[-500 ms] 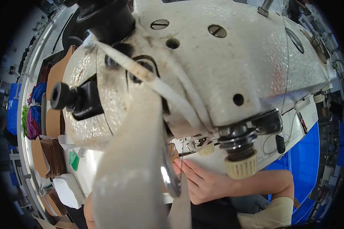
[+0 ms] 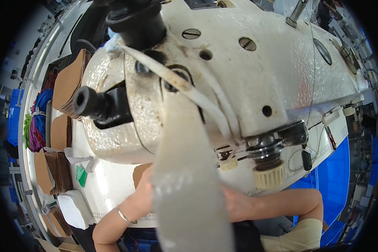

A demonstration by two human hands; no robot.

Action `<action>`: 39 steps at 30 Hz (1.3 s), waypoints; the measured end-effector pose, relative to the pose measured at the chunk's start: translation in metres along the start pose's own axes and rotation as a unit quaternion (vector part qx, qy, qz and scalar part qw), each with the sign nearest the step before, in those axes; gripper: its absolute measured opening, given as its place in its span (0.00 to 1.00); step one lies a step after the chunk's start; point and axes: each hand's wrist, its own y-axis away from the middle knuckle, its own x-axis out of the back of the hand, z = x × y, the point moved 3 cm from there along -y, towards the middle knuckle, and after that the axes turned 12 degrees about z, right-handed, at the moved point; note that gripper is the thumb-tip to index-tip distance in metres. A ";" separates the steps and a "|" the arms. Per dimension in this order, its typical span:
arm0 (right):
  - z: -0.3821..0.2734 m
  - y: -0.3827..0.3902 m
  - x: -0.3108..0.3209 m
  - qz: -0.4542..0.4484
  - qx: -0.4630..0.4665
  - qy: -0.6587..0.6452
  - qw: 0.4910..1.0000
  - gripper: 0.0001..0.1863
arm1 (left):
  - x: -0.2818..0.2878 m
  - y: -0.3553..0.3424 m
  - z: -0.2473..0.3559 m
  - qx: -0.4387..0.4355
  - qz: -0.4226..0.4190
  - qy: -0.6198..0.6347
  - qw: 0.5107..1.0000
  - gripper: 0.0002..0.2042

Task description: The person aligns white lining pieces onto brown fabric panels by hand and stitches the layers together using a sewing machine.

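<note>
A white sewing machine head [image 2: 248, 71] fills the upper view, with black knobs and a ridged cream dial [image 2: 269, 175]. A pale, blurred bar [image 2: 189, 197] runs down from it across the centre, hiding much of both hands. My left hand [image 2: 145, 191], a bangle on its wrist, is at a tan flat piece [image 2: 140, 171] under the machine; its fingers are mostly hidden, so its grip is unclear. My right hand [image 2: 235, 203] reaches in from the right behind the bar, fingers out of sight.
Stacks of brown cut pieces [image 2: 69, 80], coloured fabric bundles [image 2: 40, 122] and a white folded pad [image 2: 73, 208] line the left. A green scrap [image 2: 80, 175] lies on the white table [image 2: 101, 193]. A blue bin [image 2: 332, 176] stands at the right.
The view has shifted slightly, moving the machine rightward. My left hand and forearm have come up into sight at the tan piece. My right hand's fingers have become hidden behind the bar.
</note>
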 end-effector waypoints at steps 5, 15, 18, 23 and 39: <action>0.003 -0.001 -0.005 0.027 -0.001 0.018 0.999 0.20 | -0.011 0.013 0.014 -0.069 0.061 -0.089 0.992 0.13; 0.037 -0.004 -0.033 -0.062 0.063 0.076 0.993 0.10 | -0.013 -0.004 -0.035 -0.202 0.061 -0.227 0.951 0.16; 0.040 -0.009 -0.037 -0.057 -0.009 -0.059 0.997 0.07 | 0.000 -0.027 -0.035 -0.092 0.113 0.047 0.988 0.16; 0.049 -0.021 -0.038 -0.014 -0.292 -0.410 0.864 0.10 | 0.006 -0.031 -0.034 -0.090 0.110 0.037 0.989 0.16; 0.041 -0.016 -0.018 -0.002 0.015 0.120 0.993 0.19 | -0.001 0.006 -0.048 -0.223 0.007 -0.188 0.957 0.14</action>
